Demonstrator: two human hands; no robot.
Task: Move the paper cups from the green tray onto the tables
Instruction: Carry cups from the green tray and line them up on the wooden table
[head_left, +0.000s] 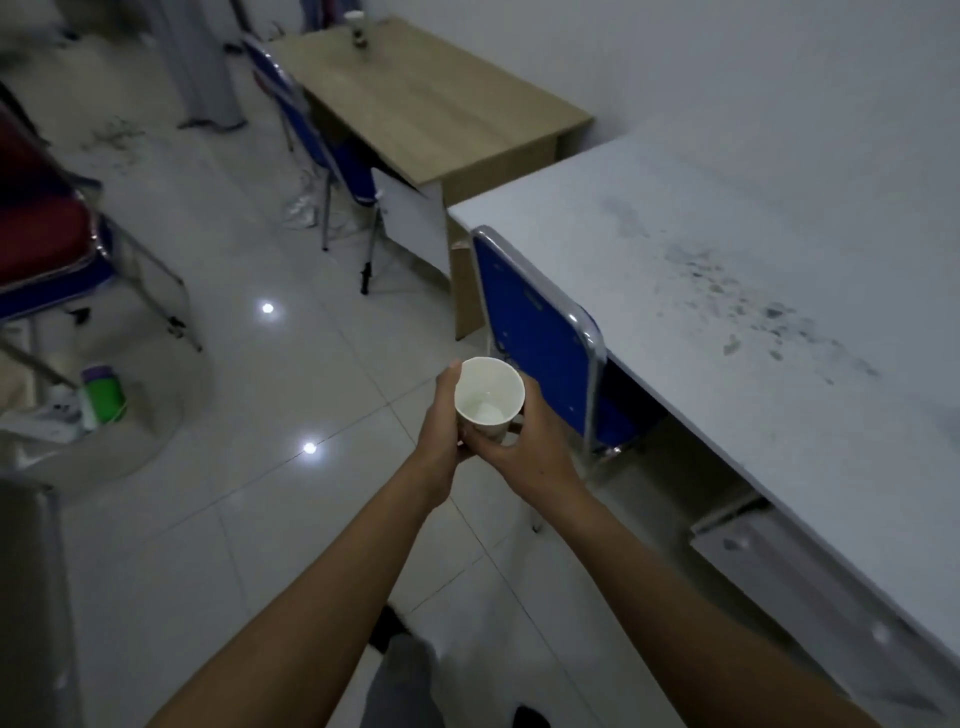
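A white paper cup (488, 397) is held upright over the tiled floor, open side up, with a little pale content at its bottom. My left hand (441, 441) grips its left side and my right hand (524, 447) wraps its lower right side. A stained white table (753, 291) stands to the right of the cup. A wooden table (431, 104) stands farther back, with another paper cup (358, 31) near its far end. The green tray is out of view.
A blue chair (540, 332) is tucked under the white table, close to my hands. Another blue chair (311, 130) stands by the wooden table. A red and blue chair (47, 244) is at the left, with a green and purple bottle (101, 392) on the floor.
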